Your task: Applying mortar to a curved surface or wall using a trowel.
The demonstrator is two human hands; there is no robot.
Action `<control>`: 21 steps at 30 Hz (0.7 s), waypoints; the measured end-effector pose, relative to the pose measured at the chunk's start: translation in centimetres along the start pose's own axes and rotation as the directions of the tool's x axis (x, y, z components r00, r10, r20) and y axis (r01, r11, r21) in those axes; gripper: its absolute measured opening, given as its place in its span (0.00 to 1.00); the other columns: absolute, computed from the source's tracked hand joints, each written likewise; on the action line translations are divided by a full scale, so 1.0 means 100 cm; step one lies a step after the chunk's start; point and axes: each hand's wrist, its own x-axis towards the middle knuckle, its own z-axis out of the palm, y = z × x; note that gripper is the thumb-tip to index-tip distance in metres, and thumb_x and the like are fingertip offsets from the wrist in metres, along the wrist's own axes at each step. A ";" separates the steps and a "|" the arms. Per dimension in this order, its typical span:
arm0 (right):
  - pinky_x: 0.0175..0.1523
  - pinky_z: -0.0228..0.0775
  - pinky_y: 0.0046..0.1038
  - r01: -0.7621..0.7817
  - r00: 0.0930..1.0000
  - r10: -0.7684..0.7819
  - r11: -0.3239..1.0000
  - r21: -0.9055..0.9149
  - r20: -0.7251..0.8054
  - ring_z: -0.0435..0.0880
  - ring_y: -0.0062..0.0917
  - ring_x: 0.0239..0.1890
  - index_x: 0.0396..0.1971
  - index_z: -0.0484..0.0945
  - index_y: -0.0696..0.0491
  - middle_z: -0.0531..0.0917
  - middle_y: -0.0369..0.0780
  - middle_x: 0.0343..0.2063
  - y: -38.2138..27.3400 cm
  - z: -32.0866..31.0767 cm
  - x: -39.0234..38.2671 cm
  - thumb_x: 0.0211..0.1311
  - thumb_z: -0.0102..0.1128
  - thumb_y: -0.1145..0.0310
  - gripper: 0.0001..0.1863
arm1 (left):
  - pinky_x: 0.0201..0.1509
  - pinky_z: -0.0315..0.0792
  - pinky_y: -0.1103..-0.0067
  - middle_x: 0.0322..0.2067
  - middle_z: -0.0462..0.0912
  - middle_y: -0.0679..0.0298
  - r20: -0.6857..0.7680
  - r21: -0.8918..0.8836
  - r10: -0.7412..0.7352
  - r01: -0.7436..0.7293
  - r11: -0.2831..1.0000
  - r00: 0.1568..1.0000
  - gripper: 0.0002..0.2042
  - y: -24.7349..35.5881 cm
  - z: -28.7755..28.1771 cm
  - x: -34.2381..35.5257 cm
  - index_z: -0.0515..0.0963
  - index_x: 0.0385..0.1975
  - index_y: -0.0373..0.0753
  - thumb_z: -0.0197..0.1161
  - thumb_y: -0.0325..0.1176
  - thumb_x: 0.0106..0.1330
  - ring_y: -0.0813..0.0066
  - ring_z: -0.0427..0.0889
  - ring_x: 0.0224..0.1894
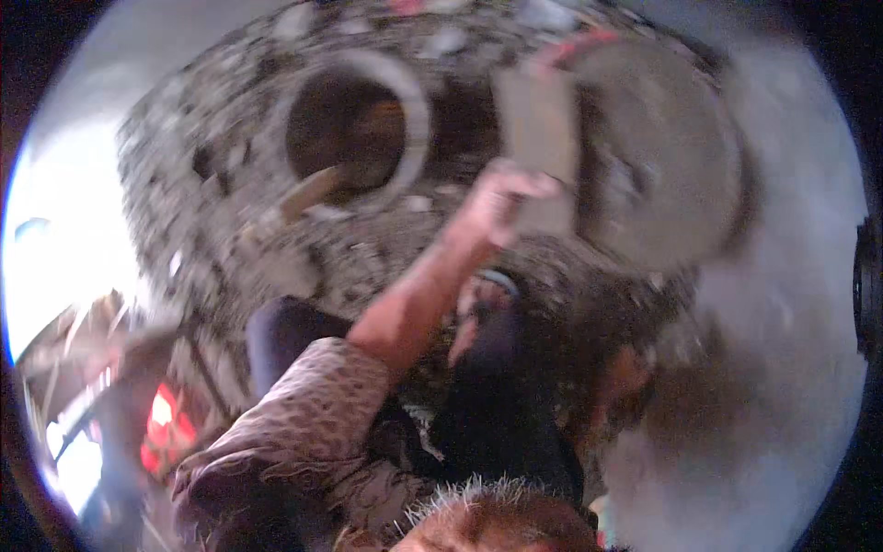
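My left hand [510, 195], smeared by motion, reaches forward from a patterned sleeve. It is closed at the near part of a flat, light tan rectangular slab [540, 124], board or brick I cannot tell. The slab stands against or just beside the left edge of a wide, round grey disc or pan [667, 152]. To the left of the hand opens a round hole with a pale rim [418, 120], dark inside. A blurred reddish-brown patch beyond my right knee may be my right hand [625, 379]; its fingers cannot be made out.
A short piece of wood [308, 193] lies with one end over the round hole's near rim. Rubble and loose earth [221, 175] surround the hole. A pale smooth floor [782, 304] stretches along the right. Something bright red [167, 428] shows at lower left.
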 end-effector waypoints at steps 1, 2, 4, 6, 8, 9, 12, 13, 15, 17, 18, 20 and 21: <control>0.50 0.69 0.42 -0.008 0.998 0.003 0.997 0.078 0.066 0.74 0.42 0.49 0.61 0.66 0.63 0.70 0.54 0.52 -0.015 -0.007 -0.002 0.65 0.61 0.46 0.38 | 0.43 0.81 0.67 0.35 0.84 0.59 0.023 -0.069 0.056 -0.054 0.996 0.998 0.19 0.008 0.014 -0.016 0.80 0.42 0.32 0.68 0.25 0.46 0.66 0.84 0.33; 0.49 0.68 0.41 -0.022 0.991 0.003 0.989 0.149 0.130 0.73 0.41 0.48 0.61 0.67 0.62 0.69 0.53 0.51 -0.032 -0.015 -0.004 0.65 0.61 0.47 0.37 | 0.42 0.81 0.68 0.34 0.84 0.60 -0.032 -0.158 0.037 -0.041 0.987 0.999 0.20 0.020 0.027 -0.030 0.80 0.42 0.32 0.69 0.24 0.45 0.66 0.84 0.32; 0.46 0.67 0.40 -0.079 0.968 0.016 0.967 0.243 0.249 0.72 0.39 0.45 0.60 0.67 0.62 0.69 0.52 0.48 -0.070 -0.040 -0.017 0.65 0.61 0.47 0.36 | 0.44 0.81 0.67 0.37 0.83 0.60 -0.075 -0.315 0.093 -0.112 0.942 0.993 0.24 0.045 0.050 -0.063 0.78 0.45 0.31 0.70 0.21 0.43 0.66 0.84 0.33; 0.44 0.66 0.38 -0.122 0.936 0.015 0.951 0.284 0.352 0.71 0.38 0.43 0.59 0.68 0.62 0.69 0.50 0.46 -0.114 -0.069 -0.037 0.65 0.61 0.48 0.34 | 0.45 0.81 0.67 0.36 0.83 0.61 -0.115 -0.352 0.081 -0.117 0.928 0.990 0.25 0.079 0.065 -0.105 0.77 0.46 0.31 0.71 0.20 0.42 0.67 0.84 0.35; 0.42 0.65 0.37 -0.149 0.897 0.000 0.941 0.303 0.441 0.70 0.36 0.41 0.58 0.69 0.61 0.68 0.48 0.43 -0.160 -0.103 -0.060 0.66 0.61 0.48 0.33 | 0.49 0.81 0.68 0.44 0.83 0.57 -0.150 -0.337 0.128 -0.173 0.925 0.980 0.33 0.115 0.075 -0.159 0.72 0.56 0.32 0.73 0.22 0.44 0.66 0.84 0.43; 0.41 0.65 0.37 -0.163 0.873 -0.011 0.935 0.314 0.487 0.70 0.35 0.39 0.57 0.69 0.61 0.68 0.48 0.42 -0.186 -0.124 -0.070 0.66 0.61 0.49 0.33 | 0.50 0.80 0.68 0.45 0.83 0.57 -0.182 -0.328 0.156 -0.210 0.921 0.971 0.34 0.135 0.089 -0.192 0.71 0.56 0.32 0.73 0.23 0.43 0.66 0.84 0.44; 0.38 0.63 0.35 -0.179 0.779 -0.076 0.924 0.337 0.622 0.68 0.32 0.36 0.56 0.70 0.61 0.68 0.45 0.38 -0.269 -0.193 -0.110 0.66 0.61 0.50 0.31 | 0.48 0.80 0.68 0.44 0.82 0.58 -0.272 -0.353 0.231 -0.321 0.879 0.934 0.31 0.196 0.134 -0.296 0.73 0.54 0.31 0.72 0.22 0.45 0.67 0.84 0.43; 0.37 0.62 0.34 -0.173 0.739 -0.111 0.923 0.345 0.665 0.68 0.31 0.35 0.55 0.70 0.60 0.68 0.45 0.37 -0.301 -0.219 -0.125 0.67 0.61 0.50 0.30 | 0.47 0.80 0.68 0.44 0.82 0.59 -0.287 -0.381 0.280 -0.378 0.844 0.916 0.30 0.217 0.155 -0.333 0.74 0.53 0.31 0.72 0.22 0.45 0.68 0.84 0.42; 0.35 0.61 0.33 -0.146 0.654 -0.178 0.924 0.354 0.735 0.67 0.30 0.32 0.54 0.71 0.60 0.67 0.43 0.34 -0.371 -0.280 -0.166 0.67 0.60 0.50 0.29 | 0.47 0.80 0.68 0.43 0.83 0.60 -0.366 -0.346 0.316 -0.443 0.827 0.875 0.30 0.258 0.206 -0.424 0.74 0.54 0.32 0.73 0.23 0.45 0.67 0.84 0.41; 0.33 0.60 0.31 -0.110 0.559 -0.265 0.915 0.387 0.786 0.66 0.28 0.30 0.53 0.72 0.60 0.67 0.41 0.32 -0.446 -0.340 -0.218 0.67 0.60 0.51 0.28 | 0.48 0.80 0.67 0.41 0.83 0.60 -0.387 -0.352 0.384 -0.519 0.779 0.838 0.29 0.305 0.252 -0.516 0.75 0.53 0.32 0.73 0.23 0.45 0.66 0.84 0.40; 0.32 0.60 0.31 -0.075 0.513 -0.318 0.909 0.411 0.797 0.65 0.27 0.29 0.53 0.72 0.59 0.67 0.41 0.30 -0.484 -0.365 -0.251 0.67 0.60 0.51 0.27 | 0.48 0.80 0.67 0.41 0.84 0.61 -0.381 -0.397 0.438 -0.573 0.717 0.814 0.28 0.330 0.266 -0.560 0.76 0.52 0.32 0.72 0.23 0.45 0.66 0.84 0.40; 0.30 0.59 0.30 -0.026 0.409 -0.390 0.899 0.437 0.825 0.64 0.25 0.26 0.52 0.73 0.59 0.66 0.39 0.28 -0.560 -0.408 -0.317 0.68 0.60 0.52 0.26 | 0.51 0.78 0.64 0.46 0.82 0.58 -0.417 -0.403 0.427 -0.585 0.704 0.802 0.33 0.381 0.292 -0.627 0.71 0.56 0.34 0.72 0.25 0.44 0.63 0.83 0.45; 0.28 0.58 0.29 -0.005 0.357 -0.427 0.888 0.459 0.831 0.64 0.24 0.25 0.52 0.73 0.59 0.66 0.38 0.27 -0.597 -0.430 -0.349 0.68 0.60 0.52 0.25 | 0.51 0.78 0.63 0.46 0.82 0.58 -0.431 -0.412 0.456 -0.620 0.668 0.779 0.33 0.403 0.305 -0.658 0.71 0.57 0.33 0.72 0.26 0.45 0.62 0.83 0.45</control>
